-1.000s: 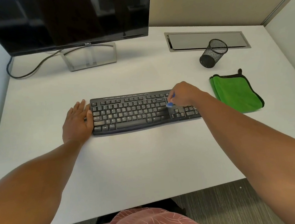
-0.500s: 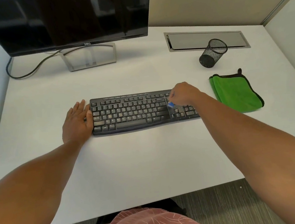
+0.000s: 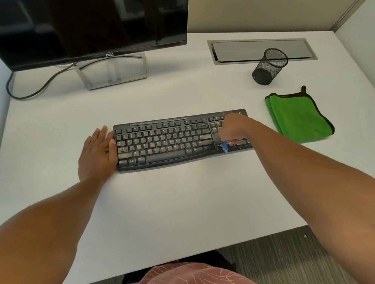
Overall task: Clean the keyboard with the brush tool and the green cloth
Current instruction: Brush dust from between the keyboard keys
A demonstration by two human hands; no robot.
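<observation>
Evidently light and stiff, the brush tool (image 3: 224, 146) sits pinched in the right hand (image 3: 233, 128) – the left hand (image 3: 96, 154), fingers flat, braces the slide-prone keyboard (image 3: 170, 141) at its end

Left hand (image 3: 96, 152) flat; right hand (image 3: 233, 128) apparently in curled grip.

Just one camera here, worn on the person's head, wide-angle, looking forward and down over the table (image 3: 187, 209). Both forearms reach in from the bottom edge, the keyboard (image 3: 170, 141) sits mid-frame, fairly near, and the monitor (image 3: 83, 24) is cropped at the top.
</observation>
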